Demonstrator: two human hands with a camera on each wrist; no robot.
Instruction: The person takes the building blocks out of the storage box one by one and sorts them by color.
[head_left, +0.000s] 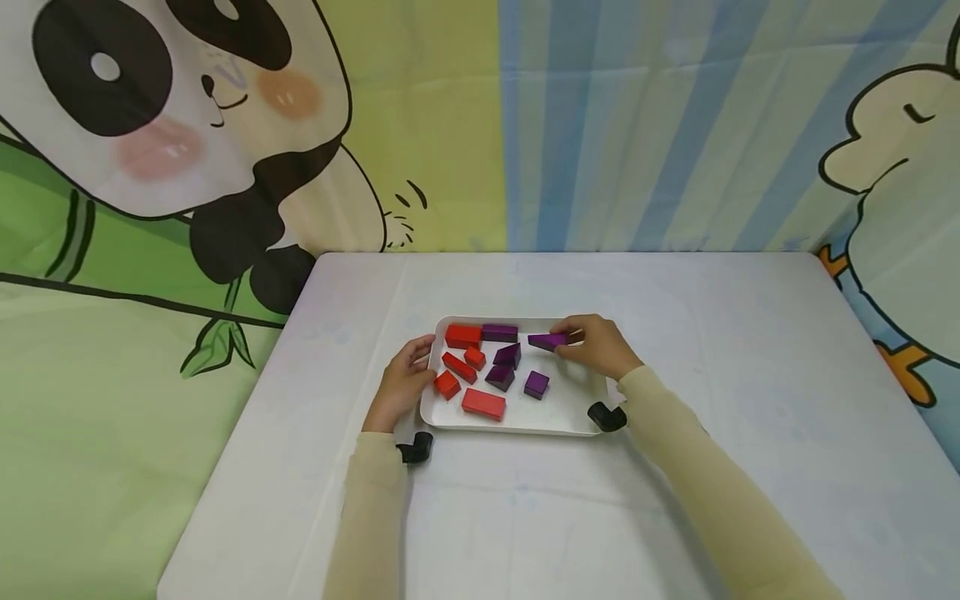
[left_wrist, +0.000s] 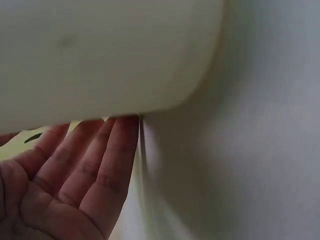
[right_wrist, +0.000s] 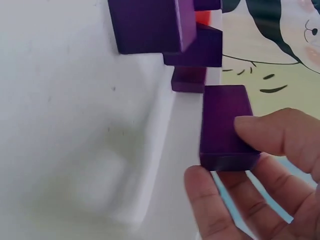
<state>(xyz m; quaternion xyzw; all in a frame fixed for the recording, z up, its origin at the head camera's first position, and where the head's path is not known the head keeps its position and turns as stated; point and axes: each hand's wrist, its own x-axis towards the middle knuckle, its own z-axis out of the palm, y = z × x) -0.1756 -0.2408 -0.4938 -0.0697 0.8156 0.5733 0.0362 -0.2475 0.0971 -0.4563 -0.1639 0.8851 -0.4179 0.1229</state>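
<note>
A white tray [head_left: 577, 408] lies on the table with several red and purple blocks in it. Over its far right part, my right hand [head_left: 600, 346] pinches a purple block [head_left: 547, 342] between thumb and fingers. Up close in the right wrist view, the thumb presses on top of this purple block [right_wrist: 227, 125]. At the tray's left end is my left hand [head_left: 401, 383], touching the rim. The left wrist view shows its fingers [left_wrist: 117, 155] nearly straight against the tray's outer side [left_wrist: 125, 75]; its thumb is hardly visible there.
Red blocks, among them a long red block [head_left: 483, 404], are grouped in the tray's left part. Nearer the middle stand purple blocks, with a small purple block [head_left: 536, 384] apart from the others. The white table [head_left: 517, 517] meets a printed cloth backdrop [head_left: 427, 125] behind.
</note>
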